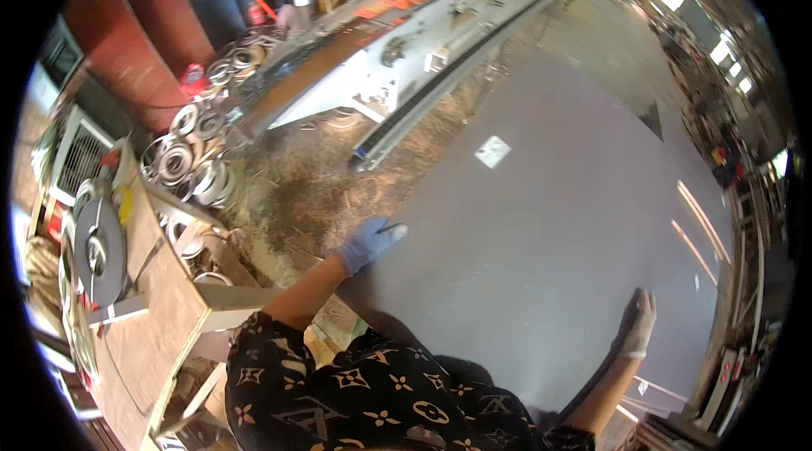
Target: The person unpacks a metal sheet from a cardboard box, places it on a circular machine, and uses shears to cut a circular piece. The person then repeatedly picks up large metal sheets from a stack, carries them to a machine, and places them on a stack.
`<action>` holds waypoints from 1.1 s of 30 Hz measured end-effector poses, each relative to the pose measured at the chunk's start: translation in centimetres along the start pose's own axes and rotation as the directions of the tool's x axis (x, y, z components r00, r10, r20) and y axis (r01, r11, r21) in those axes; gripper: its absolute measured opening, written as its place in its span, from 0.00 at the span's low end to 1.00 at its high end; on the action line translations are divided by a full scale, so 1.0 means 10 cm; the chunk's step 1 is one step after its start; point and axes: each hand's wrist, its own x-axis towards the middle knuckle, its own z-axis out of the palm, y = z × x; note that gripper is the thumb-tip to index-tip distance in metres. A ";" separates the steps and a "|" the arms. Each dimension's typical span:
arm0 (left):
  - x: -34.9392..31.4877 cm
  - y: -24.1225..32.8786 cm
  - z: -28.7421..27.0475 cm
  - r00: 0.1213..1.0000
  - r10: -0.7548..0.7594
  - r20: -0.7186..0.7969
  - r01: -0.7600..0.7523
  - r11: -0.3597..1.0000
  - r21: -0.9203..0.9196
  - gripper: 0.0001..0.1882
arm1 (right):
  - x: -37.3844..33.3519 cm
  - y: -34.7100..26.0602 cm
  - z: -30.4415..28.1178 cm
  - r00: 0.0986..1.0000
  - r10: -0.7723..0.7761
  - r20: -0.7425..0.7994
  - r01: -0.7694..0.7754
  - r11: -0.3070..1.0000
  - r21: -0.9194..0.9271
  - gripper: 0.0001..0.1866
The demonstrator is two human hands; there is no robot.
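A large, flat dark grey panel (507, 231) spreads out in front of me, with a small white label (492, 151) on its upper face. My left hand (372, 241), in a bluish glove with pale fingertips, is closed on the panel's left edge; part of its grip is hidden. Farther right, my right hand (641, 324) in a pale glove rests against the panel's surface. Its fingers are stretched out and nothing shows in them. A dark shadow runs along that hand and forearm.
Thin wooden strips (699, 222) lie on the panel's right side. A long machine with a metal rail (457, 70) stands beyond it, left of centre. Rolls of edge banding (176, 162) are heaped at the left, near a wooden table (161, 324) holding a dark roll (100, 252).
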 end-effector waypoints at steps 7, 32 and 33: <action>-0.38 -0.52 -1.11 0.873 -0.342 -0.346 0.336 0.938 -0.080 0.25 | 1.00 0.97 2.33 0.939 0.109 0.326 -0.126 0.992 0.030 0.35; 0.76 -1.54 -1.75 0.648 -0.558 -0.518 -0.334 0.404 -0.852 0.25 | 0.69 2.05 5.78 0.819 0.535 0.208 -0.570 0.800 0.186 0.20; 0.81 -1.53 -1.80 0.663 -0.573 -0.482 -0.356 0.325 -0.876 0.23 | 0.71 2.03 5.77 0.791 0.543 0.283 -0.591 0.797 0.123 0.22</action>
